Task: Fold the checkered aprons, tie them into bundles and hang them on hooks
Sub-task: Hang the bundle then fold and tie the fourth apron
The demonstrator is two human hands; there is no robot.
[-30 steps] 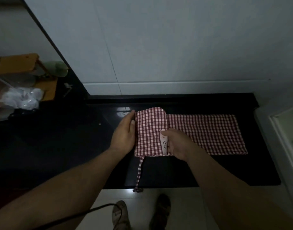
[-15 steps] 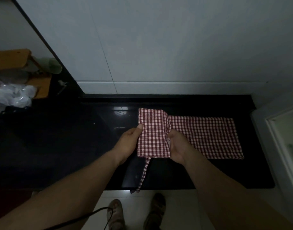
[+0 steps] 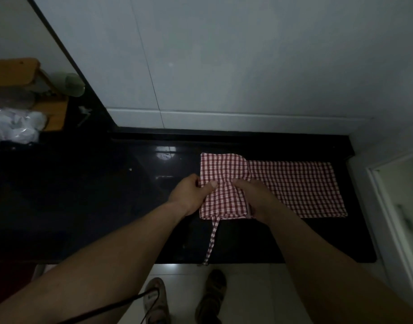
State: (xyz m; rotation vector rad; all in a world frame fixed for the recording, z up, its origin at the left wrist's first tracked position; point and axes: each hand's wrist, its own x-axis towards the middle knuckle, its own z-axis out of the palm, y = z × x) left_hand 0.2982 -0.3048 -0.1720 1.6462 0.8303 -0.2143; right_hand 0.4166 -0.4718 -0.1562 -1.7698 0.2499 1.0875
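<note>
A red-and-white checkered apron (image 3: 294, 188) lies folded into a long strip on the black counter (image 3: 130, 195). Its left end is doubled over into a thicker folded part (image 3: 222, 169). My left hand (image 3: 191, 192) pinches the left edge of that fold, thumb on top of the cloth. My right hand (image 3: 254, 197) grips the fold's right side, fingers curled into the fabric. One apron strap (image 3: 212, 237) hangs from the fold's near edge, across the counter and over its front edge.
A white tiled wall (image 3: 224, 66) backs the counter. At far left stand a wooden rack (image 3: 16, 73), a crumpled plastic bag (image 3: 16, 127) and a cup (image 3: 73, 85). A white door frame (image 3: 392, 206) borders the right side. My feet and a black cable (image 3: 121, 302) are below on the pale floor.
My left hand slid from flat against the fold's left edge to pinching it near the middle. My right hand closed into the cloth, bunching the fold and hiding the white label.
</note>
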